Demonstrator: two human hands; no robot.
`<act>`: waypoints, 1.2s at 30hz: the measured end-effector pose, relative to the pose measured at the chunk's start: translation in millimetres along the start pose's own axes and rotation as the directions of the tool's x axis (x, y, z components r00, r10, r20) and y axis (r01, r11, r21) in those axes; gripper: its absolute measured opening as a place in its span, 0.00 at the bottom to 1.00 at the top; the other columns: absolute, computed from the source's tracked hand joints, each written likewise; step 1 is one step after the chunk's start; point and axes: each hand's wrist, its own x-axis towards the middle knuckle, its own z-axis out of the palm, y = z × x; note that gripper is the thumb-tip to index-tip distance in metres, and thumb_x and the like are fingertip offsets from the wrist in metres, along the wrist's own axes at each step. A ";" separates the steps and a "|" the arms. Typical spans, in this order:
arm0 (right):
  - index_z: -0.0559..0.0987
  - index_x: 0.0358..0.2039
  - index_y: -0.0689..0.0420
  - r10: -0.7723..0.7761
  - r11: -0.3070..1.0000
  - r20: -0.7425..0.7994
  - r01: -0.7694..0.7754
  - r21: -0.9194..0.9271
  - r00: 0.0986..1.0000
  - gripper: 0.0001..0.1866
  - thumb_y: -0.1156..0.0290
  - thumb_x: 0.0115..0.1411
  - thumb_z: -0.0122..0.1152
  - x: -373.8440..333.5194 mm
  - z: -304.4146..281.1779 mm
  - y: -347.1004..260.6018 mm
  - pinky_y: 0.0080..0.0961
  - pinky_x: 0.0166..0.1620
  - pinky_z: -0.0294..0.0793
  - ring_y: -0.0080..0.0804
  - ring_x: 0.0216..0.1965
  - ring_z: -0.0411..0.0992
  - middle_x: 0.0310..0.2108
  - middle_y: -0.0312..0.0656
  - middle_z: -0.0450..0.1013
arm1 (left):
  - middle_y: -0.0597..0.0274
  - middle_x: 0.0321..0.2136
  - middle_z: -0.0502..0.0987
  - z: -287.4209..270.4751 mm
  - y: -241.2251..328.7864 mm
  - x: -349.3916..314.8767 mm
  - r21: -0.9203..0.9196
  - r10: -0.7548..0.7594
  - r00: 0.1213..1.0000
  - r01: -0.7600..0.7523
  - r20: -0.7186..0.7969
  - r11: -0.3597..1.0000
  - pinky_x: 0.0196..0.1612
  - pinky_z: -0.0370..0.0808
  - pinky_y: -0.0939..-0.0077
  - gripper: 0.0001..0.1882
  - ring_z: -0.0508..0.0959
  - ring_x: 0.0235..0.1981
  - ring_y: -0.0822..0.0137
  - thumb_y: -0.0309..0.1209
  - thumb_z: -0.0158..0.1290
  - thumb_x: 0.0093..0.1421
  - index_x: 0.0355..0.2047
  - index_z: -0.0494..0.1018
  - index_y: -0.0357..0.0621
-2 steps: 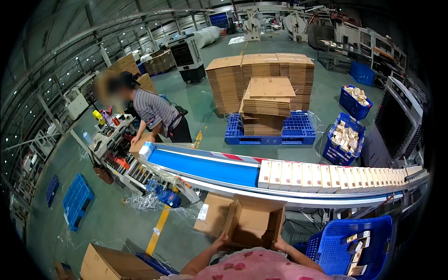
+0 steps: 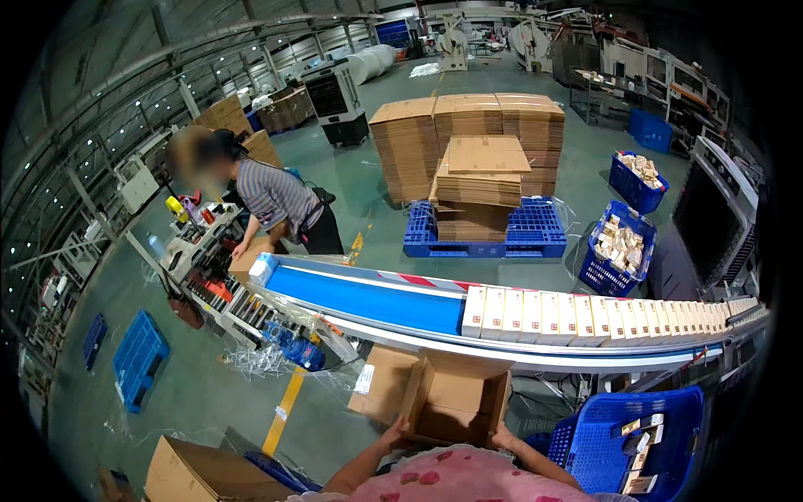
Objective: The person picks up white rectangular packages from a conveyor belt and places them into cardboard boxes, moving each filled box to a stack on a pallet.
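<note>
An open, empty cardboard box (image 2: 456,389) sits right in front of my body, just below the edge of a conveyor. My left hand (image 2: 393,437) grips its near left corner, while my right hand (image 2: 503,438) grips the near right corner; the fingertips are partly hidden behind the cardboard. A wide flap (image 2: 383,385) with a white label spreads out on the box's left. Beyond it runs the blue conveyor belt (image 2: 368,303), and a long row of upright white cartons (image 2: 544,318) stands packed on its right part.
To my right is a blue crate (image 2: 585,452) with a few small cartons inside. Stacked flat cardboard (image 2: 485,180) rests on a blue pallet (image 2: 418,243) across the conveyor. At the belt's left end a co-worker (image 2: 280,201) handles a box. Another open carton (image 2: 201,477) lies lower left.
</note>
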 end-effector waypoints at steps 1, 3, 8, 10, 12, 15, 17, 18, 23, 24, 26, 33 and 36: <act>0.57 0.42 0.69 -0.050 0.999 -0.052 0.049 -0.017 0.997 0.26 0.64 0.50 0.50 2.7 4.2 4.1 0.34 0.38 0.65 0.49 0.40 0.64 0.37 0.58 0.64 | 0.61 0.49 0.59 3.2 3.6 -4.7 -0.049 -0.037 0.999 0.036 -0.018 0.998 0.43 0.64 0.73 0.35 0.61 0.47 0.67 0.41 0.45 0.55 0.57 0.38 0.56; 0.61 0.41 0.69 -0.185 0.982 -0.122 0.178 -0.068 0.975 0.22 0.64 0.52 0.48 8.8 18.8 3.2 0.36 0.37 0.66 0.50 0.39 0.64 0.36 0.58 0.65 | 0.61 0.50 0.58 -19.9 -18.7 4.7 0.102 0.064 0.987 -0.049 -0.149 0.994 0.44 0.63 0.74 0.34 0.61 0.48 0.67 0.43 0.46 0.54 0.57 0.41 0.55; 0.52 0.46 0.66 -0.061 0.996 0.013 0.060 0.071 0.998 0.25 0.68 0.51 0.48 9.1 15.2 8.8 0.34 0.34 0.68 0.44 0.37 0.65 0.38 0.55 0.61 | 0.58 0.52 0.56 -20.3 -22.1 2.3 -0.010 -0.059 0.993 0.058 -0.102 0.998 0.49 0.58 0.77 0.33 0.58 0.51 0.68 0.46 0.44 0.54 0.56 0.44 0.53; 0.51 0.47 0.64 -0.140 0.989 -0.069 0.143 0.047 0.988 0.25 0.70 0.52 0.48 12.9 21.1 18.8 0.29 0.28 0.70 0.41 0.33 0.67 0.34 0.53 0.63 | 0.56 0.47 0.61 -28.4 -28.7 6.7 0.239 0.142 0.986 -0.117 -0.090 0.964 0.44 0.62 0.76 0.33 0.63 0.47 0.66 0.45 0.43 0.54 0.56 0.45 0.50; 0.52 0.46 0.64 0.020 0.995 0.003 -0.020 0.097 1.000 0.25 0.69 0.51 0.48 -5.0 6.8 14.2 0.30 0.27 0.69 0.41 0.30 0.68 0.30 0.51 0.65 | 0.56 0.34 0.70 -3.0 18.1 -7.7 0.422 -0.010 0.998 0.036 -0.065 0.906 0.33 0.70 0.69 0.29 0.72 0.33 0.63 0.43 0.42 0.55 0.54 0.50 0.46; 0.59 0.42 0.63 0.021 0.999 0.011 -0.022 0.038 1.000 0.23 0.62 0.51 0.49 -11.6 7.4 6.7 0.33 0.26 0.67 0.42 0.26 0.68 0.26 0.49 0.67 | 0.55 0.27 0.72 -36.9 28.7 1.6 0.570 0.035 0.992 -0.100 0.125 0.816 0.28 0.69 0.65 0.20 0.73 0.26 0.59 0.39 0.44 0.52 0.44 0.61 0.45; 0.62 0.40 0.62 -0.107 0.966 -0.123 0.073 -0.247 0.987 0.22 0.58 0.51 0.48 23.5 23.2 63.0 0.33 0.25 0.66 0.42 0.25 0.68 0.27 0.50 0.67 | 0.53 0.23 0.73 -64.3 12.5 31.7 0.774 0.156 0.931 -0.361 0.329 0.520 0.27 0.69 0.64 0.13 0.74 0.24 0.56 0.36 0.46 0.50 0.32 0.70 0.43; 0.67 0.37 0.60 -0.104 0.896 -0.071 0.063 -0.440 0.992 0.22 0.54 0.50 0.47 17.5 13.9 63.5 0.32 0.27 0.67 0.43 0.26 0.68 0.28 0.51 0.68 | 0.56 0.20 0.73 -52.8 43.7 35.5 0.896 0.126 0.975 -0.218 0.183 0.387 0.27 0.69 0.66 0.12 0.74 0.23 0.58 0.37 0.46 0.50 0.29 0.71 0.42; 0.70 0.22 0.64 -0.168 0.966 -0.209 0.119 -0.230 0.963 0.11 0.67 0.47 0.49 -64.9 -93.7 -81.5 0.35 0.28 0.64 0.44 0.24 0.67 0.23 0.55 0.67 | 0.50 0.28 0.72 -27.0 192.0 21.8 0.544 0.768 0.625 -0.696 0.139 0.468 0.32 0.67 0.69 0.13 0.72 0.28 0.58 0.36 0.38 0.56 0.34 0.69 0.42; 0.70 0.23 0.65 -0.302 0.952 -0.510 0.229 -0.201 0.806 0.12 0.67 0.50 0.46 -74.6 -107.8 -112.1 0.38 0.28 0.64 0.49 0.25 0.66 0.23 0.57 0.67 | 0.50 0.30 0.72 -25.0 218.6 23.6 0.726 0.722 0.684 -0.549 0.104 0.415 0.34 0.67 0.70 0.13 0.72 0.31 0.59 0.33 0.38 0.56 0.36 0.68 0.42; 0.66 0.26 0.65 -0.427 0.904 -0.702 0.251 -0.346 0.570 0.11 0.68 0.51 0.44 -61.3 -138.5 -135.5 0.40 0.28 0.63 0.53 0.25 0.64 0.21 0.58 0.65 | 0.50 0.33 0.71 -0.3 274.3 15.8 0.450 0.834 0.549 -0.732 -0.056 0.512 0.38 0.67 0.70 0.13 0.71 0.33 0.58 0.30 0.39 0.55 0.37 0.68 0.38; 0.68 0.20 0.66 -0.456 0.890 -0.746 0.239 -0.388 0.485 0.07 0.74 0.45 0.46 -17.2 -183.4 -213.2 0.39 0.38 0.63 0.51 0.32 0.63 0.26 0.55 0.66 | 0.45 0.37 0.69 32.7 324.1 105.1 0.715 0.689 0.723 -0.509 0.053 0.479 0.39 0.67 0.64 0.25 0.69 0.38 0.48 0.39 0.43 0.53 0.48 0.56 0.39; 0.70 0.27 0.67 -0.306 0.952 -0.684 0.193 -0.239 0.663 0.14 0.66 0.47 0.50 7.2 -182.2 -226.8 0.35 0.41 0.64 0.49 0.38 0.65 0.32 0.56 0.67 | 0.46 0.33 0.72 40.0 328.5 118.0 0.694 0.609 0.792 -0.465 0.048 0.549 0.37 0.68 0.66 0.25 0.71 0.35 0.50 0.43 0.45 0.51 0.45 0.60 0.39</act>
